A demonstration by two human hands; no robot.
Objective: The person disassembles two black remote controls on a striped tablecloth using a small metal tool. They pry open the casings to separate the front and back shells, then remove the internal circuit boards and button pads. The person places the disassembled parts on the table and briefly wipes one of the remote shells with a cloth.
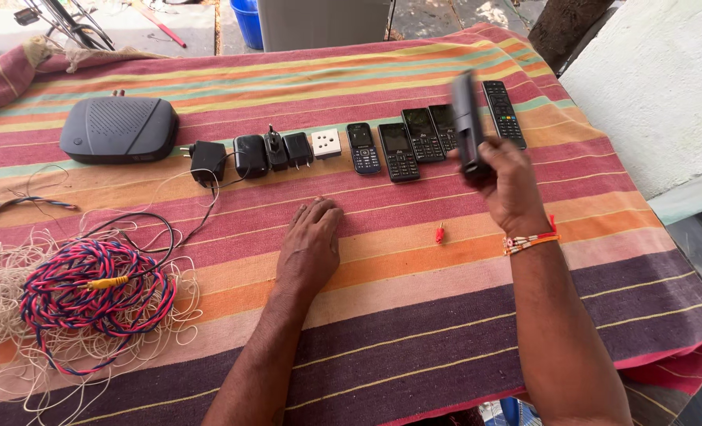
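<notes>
right hand (513, 185): lifts black remote (468, 126) | left hand (310, 244): flat on striped cloth (414, 308)

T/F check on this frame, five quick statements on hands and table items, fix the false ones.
1. The right hand holds a dark remote off the cloth. True.
2. The left hand grips a phone. False: it lies flat, palm down, on the striped cloth, holding nothing.
3. Four keypad phones lie in a row. True.
4. The set-top box sits at the right end of the row. False: it is at the left end; a second remote is at the right.
5. The red and blue wire coil lies on the phones. False: it lies apart, near left.
</notes>
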